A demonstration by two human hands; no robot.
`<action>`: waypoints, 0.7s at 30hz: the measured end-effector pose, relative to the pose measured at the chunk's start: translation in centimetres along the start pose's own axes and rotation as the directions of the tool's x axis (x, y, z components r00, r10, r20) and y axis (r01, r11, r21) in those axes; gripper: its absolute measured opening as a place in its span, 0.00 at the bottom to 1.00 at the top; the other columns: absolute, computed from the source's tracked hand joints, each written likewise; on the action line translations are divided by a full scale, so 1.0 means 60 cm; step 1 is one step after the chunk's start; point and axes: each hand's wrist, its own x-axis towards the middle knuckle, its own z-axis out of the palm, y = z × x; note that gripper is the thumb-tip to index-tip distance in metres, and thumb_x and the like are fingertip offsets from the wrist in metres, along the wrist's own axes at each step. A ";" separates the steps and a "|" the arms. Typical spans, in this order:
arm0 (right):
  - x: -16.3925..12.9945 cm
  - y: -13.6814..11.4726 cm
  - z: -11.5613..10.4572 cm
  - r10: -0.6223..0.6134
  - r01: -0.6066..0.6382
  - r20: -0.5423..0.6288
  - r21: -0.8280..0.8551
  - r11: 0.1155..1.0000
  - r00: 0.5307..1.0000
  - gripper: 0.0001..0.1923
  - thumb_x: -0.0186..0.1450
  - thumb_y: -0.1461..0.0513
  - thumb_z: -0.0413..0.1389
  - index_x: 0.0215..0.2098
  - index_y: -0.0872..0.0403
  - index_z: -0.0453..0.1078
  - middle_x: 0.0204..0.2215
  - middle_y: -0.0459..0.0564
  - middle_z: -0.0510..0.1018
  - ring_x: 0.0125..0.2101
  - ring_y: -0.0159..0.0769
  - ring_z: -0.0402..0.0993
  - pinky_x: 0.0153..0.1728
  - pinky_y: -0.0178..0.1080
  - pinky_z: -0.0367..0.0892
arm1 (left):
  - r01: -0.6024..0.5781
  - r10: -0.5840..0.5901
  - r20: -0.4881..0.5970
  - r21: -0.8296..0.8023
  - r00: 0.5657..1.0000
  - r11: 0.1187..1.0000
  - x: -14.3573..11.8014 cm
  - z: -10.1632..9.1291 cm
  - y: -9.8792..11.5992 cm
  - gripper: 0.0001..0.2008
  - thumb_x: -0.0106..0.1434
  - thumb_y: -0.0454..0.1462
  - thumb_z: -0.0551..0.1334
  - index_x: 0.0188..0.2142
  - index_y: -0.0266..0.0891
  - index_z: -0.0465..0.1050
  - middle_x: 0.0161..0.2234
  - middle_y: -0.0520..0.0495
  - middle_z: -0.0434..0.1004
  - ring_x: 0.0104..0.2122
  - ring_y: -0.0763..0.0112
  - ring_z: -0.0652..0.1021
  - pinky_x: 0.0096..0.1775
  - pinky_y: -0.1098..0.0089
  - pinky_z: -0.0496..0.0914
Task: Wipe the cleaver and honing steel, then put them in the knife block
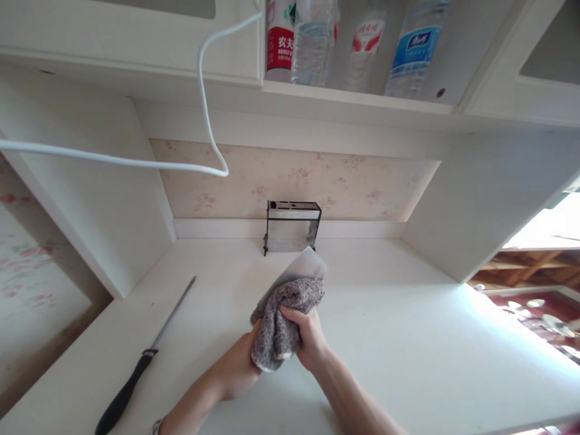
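My right hand (309,338) grips a grey cloth (283,317) that is wrapped over a broad knife blade (302,267). The blade sticks up and away from the cloth, toward the back of the counter. My left hand (242,362) is mostly hidden under the cloth; it seems to hold the knife's handle, which I cannot see. Both hands sit close together above the white counter (385,338), near its middle.
A sharpening steel with a black handle (145,362) lies on the counter at the left. A metal knife block (292,226) stands against the floral back wall. Several plastic bottles (317,42) stand on the shelf above. A white cable (203,103) hangs across the upper left.
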 end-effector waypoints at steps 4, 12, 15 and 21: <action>0.009 -0.009 -0.012 -0.004 0.004 -0.011 0.066 0.998 1.000 0.24 0.49 0.65 0.65 0.44 0.59 0.69 0.37 0.54 0.79 0.36 0.44 0.77 0.40 0.44 0.72 | -0.029 0.028 0.025 0.028 0.999 0.999 0.002 -0.008 -0.007 0.24 0.59 0.37 0.58 0.55 0.40 0.60 0.50 0.41 0.71 0.48 0.59 0.72 0.50 0.64 0.63; 0.035 -0.051 -0.053 -0.015 0.048 -0.164 0.200 0.979 0.986 0.18 0.50 0.63 0.65 0.38 0.60 0.71 0.34 0.53 0.80 0.34 0.43 0.78 0.36 0.42 0.74 | 0.061 -0.081 0.045 0.328 0.996 0.943 -0.008 -0.009 -0.023 0.15 0.61 0.43 0.56 0.46 0.41 0.63 0.36 0.46 0.74 0.35 0.64 0.74 0.37 0.70 0.63; 0.044 -0.071 -0.074 -0.030 0.080 -0.220 0.223 0.972 0.975 0.16 0.52 0.62 0.64 0.38 0.58 0.72 0.32 0.51 0.80 0.33 0.42 0.78 0.35 0.41 0.74 | 0.043 -0.067 0.046 0.403 0.997 0.914 -0.007 -0.006 -0.023 0.16 0.61 0.44 0.56 0.47 0.43 0.64 0.36 0.46 0.74 0.34 0.64 0.74 0.35 0.71 0.63; 0.054 -0.088 -0.097 -0.064 0.127 -0.222 0.284 0.950 0.973 0.14 0.54 0.60 0.63 0.38 0.55 0.72 0.34 0.46 0.80 0.35 0.38 0.78 0.39 0.40 0.74 | -0.045 0.050 0.007 0.549 0.999 0.835 0.000 -0.005 -0.015 0.11 0.63 0.42 0.54 0.44 0.45 0.68 0.35 0.48 0.77 0.33 0.63 0.76 0.33 0.70 0.63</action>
